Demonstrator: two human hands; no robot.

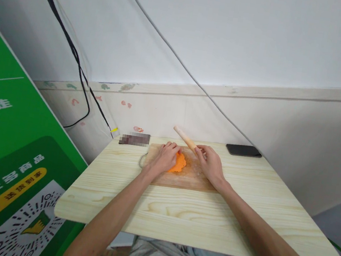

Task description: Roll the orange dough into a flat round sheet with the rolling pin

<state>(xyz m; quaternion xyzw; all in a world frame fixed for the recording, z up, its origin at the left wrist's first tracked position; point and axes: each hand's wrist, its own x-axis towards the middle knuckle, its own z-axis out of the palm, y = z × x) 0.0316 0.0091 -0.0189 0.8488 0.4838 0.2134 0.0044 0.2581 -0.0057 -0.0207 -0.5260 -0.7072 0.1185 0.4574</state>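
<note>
A flattened piece of orange dough [179,163] with a ragged edge lies on a wooden cutting board [186,184]. My left hand [166,157] covers the dough's left side, its fingers curled at the far edge and closed on it. In my right hand [211,163] is one end of a slim wooden rolling pin [184,138]. The pin slants away to the upper left, its far end raised beyond the board, apart from the dough. Pale flour-like smears mark the board near my right hand. Part of the dough is hidden under my left hand.
The board rests on a pale wood-grain table [176,214] against the wall. A black phone [244,150] lies at the back right, a dark blurred packet [134,139] at the back left. Cables [73,47] hang down the wall; a green printed panel [19,156] stands left.
</note>
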